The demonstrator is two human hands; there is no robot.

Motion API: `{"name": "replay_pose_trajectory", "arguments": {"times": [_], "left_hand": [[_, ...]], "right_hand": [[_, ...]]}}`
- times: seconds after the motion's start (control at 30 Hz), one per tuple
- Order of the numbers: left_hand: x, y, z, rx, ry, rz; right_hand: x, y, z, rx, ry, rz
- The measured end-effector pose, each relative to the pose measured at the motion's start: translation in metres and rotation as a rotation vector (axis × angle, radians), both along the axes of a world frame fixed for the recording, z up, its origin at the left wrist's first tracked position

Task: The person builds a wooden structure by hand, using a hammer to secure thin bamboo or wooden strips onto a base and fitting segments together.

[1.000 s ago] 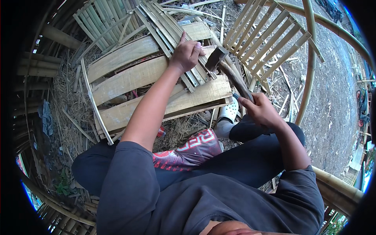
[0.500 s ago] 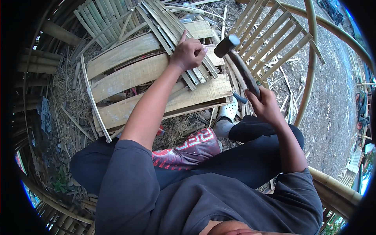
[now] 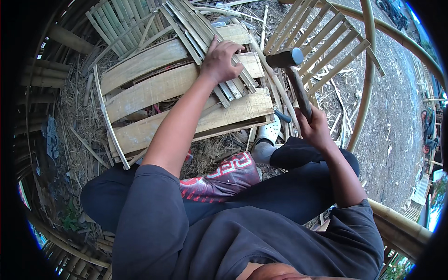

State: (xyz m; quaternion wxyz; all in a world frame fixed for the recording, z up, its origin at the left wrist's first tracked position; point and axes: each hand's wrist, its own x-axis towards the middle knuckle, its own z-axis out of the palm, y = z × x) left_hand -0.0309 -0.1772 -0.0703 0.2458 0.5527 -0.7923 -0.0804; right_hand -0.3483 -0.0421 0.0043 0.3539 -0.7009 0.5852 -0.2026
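Observation:
My right hand [image 3: 316, 128] is wrapped round the wooden handle of a hammer [image 3: 297, 88]. Its blocky dark metal head is raised to the right of a bundle of bamboo slats [image 3: 193, 35]. On those slats rests my left hand [image 3: 221, 61], with thumb and fingers apart in a curve and one finger stretched along the bamboo. I see nothing held in it. The slats lie slantwise across a low platform of wooden planks [image 3: 156, 95].
A bamboo slat frame [image 3: 322, 39] stands at the far right, beside an upright bamboo pole [image 3: 368, 79]. A dark-handled tool [image 3: 283, 116] lies near my white clog [image 3: 269, 130]. Bamboo scraps and straw litter the ground. A greenish slatted panel [image 3: 126, 23] leans at the back left.
The hammer head has swung slightly right and its face has turned. My left hand has loosened from a curled, pointing shape to spread fingers, staying on the slats.

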Motion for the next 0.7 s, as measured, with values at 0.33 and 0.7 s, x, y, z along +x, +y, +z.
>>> {"name": "replay_pose_trajectory", "arguments": {"times": [0.33, 0.7], "left_hand": [[-0.002, -0.002, -0.003, -0.043, 0.037, 0.031], [0.003, -0.002, -0.009, -0.114, 0.072, 0.044]], "right_hand": [[0.003, 0.0, -0.002, 0.032, 0.059, 0.008], [0.003, 0.003, -0.014, -0.012, 0.108, 0.018]]}}
